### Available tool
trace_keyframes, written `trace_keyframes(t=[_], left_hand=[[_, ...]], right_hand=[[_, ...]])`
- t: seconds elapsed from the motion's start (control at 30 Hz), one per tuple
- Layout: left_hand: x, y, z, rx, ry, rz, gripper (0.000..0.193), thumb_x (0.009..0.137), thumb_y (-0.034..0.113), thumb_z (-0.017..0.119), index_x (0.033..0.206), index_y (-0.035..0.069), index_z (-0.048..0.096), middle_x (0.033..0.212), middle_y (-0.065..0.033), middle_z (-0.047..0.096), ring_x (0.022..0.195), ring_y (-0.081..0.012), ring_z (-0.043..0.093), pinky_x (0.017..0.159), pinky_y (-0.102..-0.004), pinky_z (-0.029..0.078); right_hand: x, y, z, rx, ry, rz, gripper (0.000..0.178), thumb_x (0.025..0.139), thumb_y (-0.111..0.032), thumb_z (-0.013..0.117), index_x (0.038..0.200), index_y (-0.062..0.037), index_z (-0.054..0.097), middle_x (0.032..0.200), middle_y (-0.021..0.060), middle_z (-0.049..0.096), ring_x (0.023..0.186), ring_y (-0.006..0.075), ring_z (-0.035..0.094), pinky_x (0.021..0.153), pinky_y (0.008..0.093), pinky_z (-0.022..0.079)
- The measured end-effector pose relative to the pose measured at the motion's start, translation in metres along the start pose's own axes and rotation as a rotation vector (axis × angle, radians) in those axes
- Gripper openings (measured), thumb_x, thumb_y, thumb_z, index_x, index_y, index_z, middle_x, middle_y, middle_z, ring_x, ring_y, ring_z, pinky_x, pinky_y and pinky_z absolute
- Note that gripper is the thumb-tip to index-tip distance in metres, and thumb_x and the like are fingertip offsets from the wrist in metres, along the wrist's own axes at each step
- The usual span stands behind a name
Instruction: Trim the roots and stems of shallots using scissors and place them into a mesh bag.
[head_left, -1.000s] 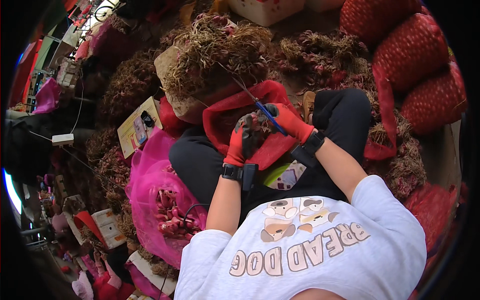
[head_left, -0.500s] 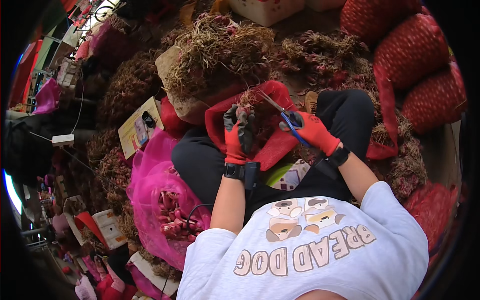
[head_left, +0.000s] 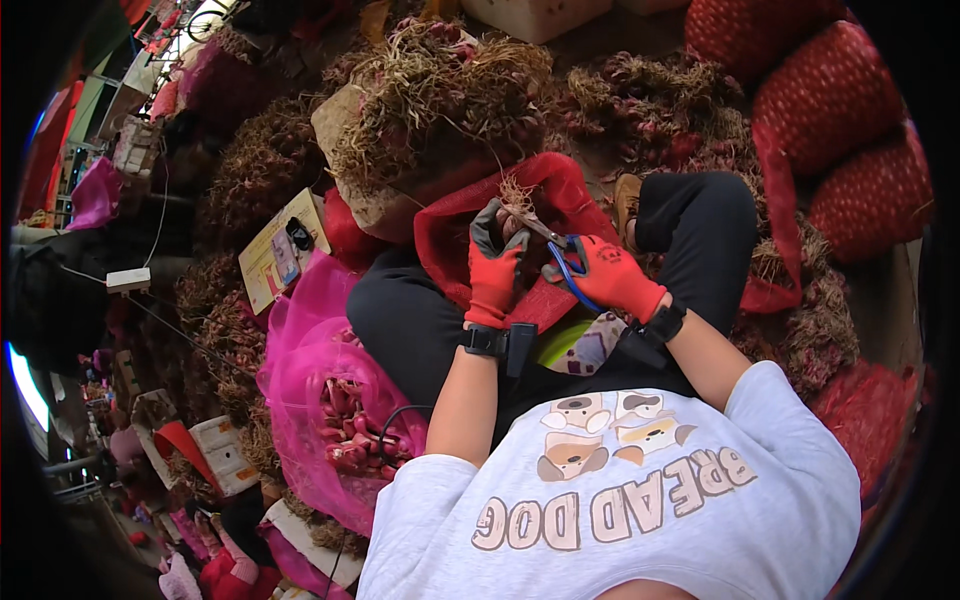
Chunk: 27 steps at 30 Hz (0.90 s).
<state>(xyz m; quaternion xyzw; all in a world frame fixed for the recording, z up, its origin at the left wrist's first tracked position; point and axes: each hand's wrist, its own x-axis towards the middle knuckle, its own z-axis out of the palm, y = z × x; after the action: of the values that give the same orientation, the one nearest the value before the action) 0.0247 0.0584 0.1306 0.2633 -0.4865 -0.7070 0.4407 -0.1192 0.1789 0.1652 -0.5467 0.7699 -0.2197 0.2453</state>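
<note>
My left hand (head_left: pixel 494 268), in a red and grey work glove, is closed around a small bunch of shallots (head_left: pixel 514 196), dry roots or stalks pointing up. The fingers partly hide the bulbs. My right hand (head_left: pixel 612 275), gloved alike, grips scissors (head_left: pixel 543 231) by their blue handles. Their blades reach left to the bunch, at the base of its dry tuft; whether they are fully closed I cannot tell. Beneath both hands a red mesh bag (head_left: pixel 563 184) lies spread open between my legs.
Ahead stands a pale block (head_left: pixel 345 130) heaped with dried shallots (head_left: pixel 450 95). A pink mesh bag (head_left: pixel 310 300) with loose red bulbs (head_left: pixel 355 425) lies at my left. Filled red sacks (head_left: pixel 825 90) are stacked at the far right. A cardboard sheet (head_left: pixel 262 270) carries small items.
The scissors have moved left and their blades, open and apart from the bunch before, now meet it. My left hand has shifted slightly right, its thumb now raised beside the bunch.
</note>
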Motion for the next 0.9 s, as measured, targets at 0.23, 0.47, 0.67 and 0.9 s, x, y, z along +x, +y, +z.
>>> trace_keyframes(t=[0.23,0.47,0.67,0.9], left_hand=[[-0.006,0.013,0.007,0.008,-0.065,-0.051,0.061,0.078,-0.013,0.056,0.133,0.004,0.037,0.126,-0.0061,0.048,0.112,-0.0158,0.051,0.094,-0.0264,0.044],[-0.002,0.004,-0.004,-0.153,-0.091,-0.116,0.068,0.074,-0.016,0.056,0.135,0.004,0.035,0.127,-0.0058,0.046,0.115,-0.0158,0.049,0.092,-0.0267,0.046],[0.002,-0.004,-0.013,-0.122,-0.125,-0.144,0.063,0.078,-0.014,0.053,0.135,0.005,0.036,0.122,-0.0032,0.048,0.108,-0.0142,0.052,0.086,-0.0248,0.048],[-0.001,0.004,-0.017,0.122,-0.168,-0.157,0.046,0.087,-0.006,0.052,0.13,0.007,0.043,0.116,-0.0028,0.051,0.102,-0.014,0.055,0.083,-0.0238,0.049]], right_hand=[[0.007,0.002,0.001,0.158,-0.073,0.041,0.056,0.077,-0.058,0.059,0.094,-0.0046,0.06,0.089,0.0181,0.063,0.085,0.0344,0.061,0.074,0.0424,0.047],[0.007,0.016,0.011,0.102,0.03,0.034,0.035,0.077,-0.04,0.068,0.088,-0.0065,0.064,0.076,0.0135,0.064,0.072,0.0302,0.063,0.065,0.0372,0.047],[0.01,0.027,0.019,0.252,-0.059,0.09,0.033,0.078,-0.038,0.067,0.083,-0.006,0.066,0.075,0.0143,0.064,0.071,0.0293,0.063,0.064,0.0358,0.046],[0.004,0.024,0.011,0.276,-0.111,0.083,0.05,0.078,-0.054,0.062,0.077,-0.0045,0.066,0.069,0.012,0.063,0.064,0.0254,0.063,0.061,0.0358,0.046]])
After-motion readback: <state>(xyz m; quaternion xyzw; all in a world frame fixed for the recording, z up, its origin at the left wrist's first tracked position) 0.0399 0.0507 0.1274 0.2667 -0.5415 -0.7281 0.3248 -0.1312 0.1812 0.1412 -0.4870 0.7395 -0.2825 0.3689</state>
